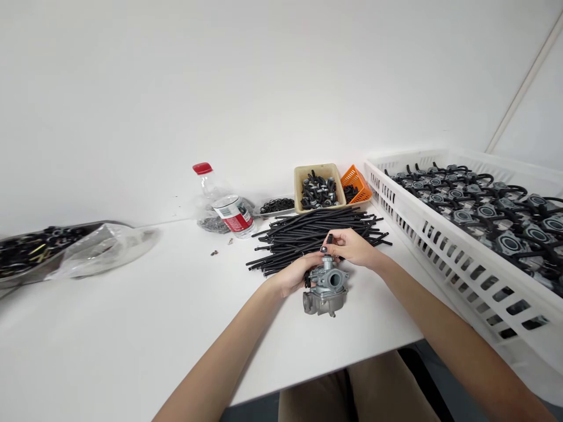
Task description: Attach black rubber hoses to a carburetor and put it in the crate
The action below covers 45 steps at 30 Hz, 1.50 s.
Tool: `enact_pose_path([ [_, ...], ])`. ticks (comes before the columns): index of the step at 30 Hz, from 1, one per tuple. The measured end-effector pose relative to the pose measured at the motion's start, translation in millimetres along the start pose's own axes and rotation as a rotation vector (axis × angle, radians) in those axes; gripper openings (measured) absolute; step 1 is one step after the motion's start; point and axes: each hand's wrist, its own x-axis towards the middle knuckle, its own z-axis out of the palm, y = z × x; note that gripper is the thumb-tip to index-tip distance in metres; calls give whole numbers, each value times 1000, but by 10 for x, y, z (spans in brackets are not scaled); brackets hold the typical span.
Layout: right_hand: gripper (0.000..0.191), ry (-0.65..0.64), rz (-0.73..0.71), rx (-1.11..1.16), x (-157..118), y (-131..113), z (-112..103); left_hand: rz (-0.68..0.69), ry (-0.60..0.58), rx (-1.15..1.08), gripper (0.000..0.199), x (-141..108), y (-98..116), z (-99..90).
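Handling the carburetor [326,296]: upright near the front edge of the tabletop [176,328], right of its middle; whether its base touches down I cannot tell.
White crate [440,249]: along the right side, filled with similar units bearing black hoses; these look finished.
Loose hoses [299,234]: piled behind the carburetor toward the far edge; no long hose shows on this unit, so it appears partly done.
Black fitting [329,239]: stands on top, its seating hidden.
Left hand [295,274]: grasping the carburetor's upper left side, forearm slanting in from the front edge.
Right hand [352,247]: pinching the fitting from the right, wrist slightly bent.
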Motion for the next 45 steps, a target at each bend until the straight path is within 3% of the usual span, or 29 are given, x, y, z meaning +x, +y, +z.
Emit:
enact_pose_path([
  [9,53,-139,-8,-8,-83,-95,-121,-20,17,44,29,-19,19,16],
  [24,52,-156,4,5,-48,-10,-91,-29,44,-10,23,-32,44,48],
  [36,48,-161,23,5,-52,-47,-86,-15,34,16,36,-36,44,44],
  [45,50,-91,18,-25,-57,-44,-53,-21,24,9,31,-17,5,19],
])
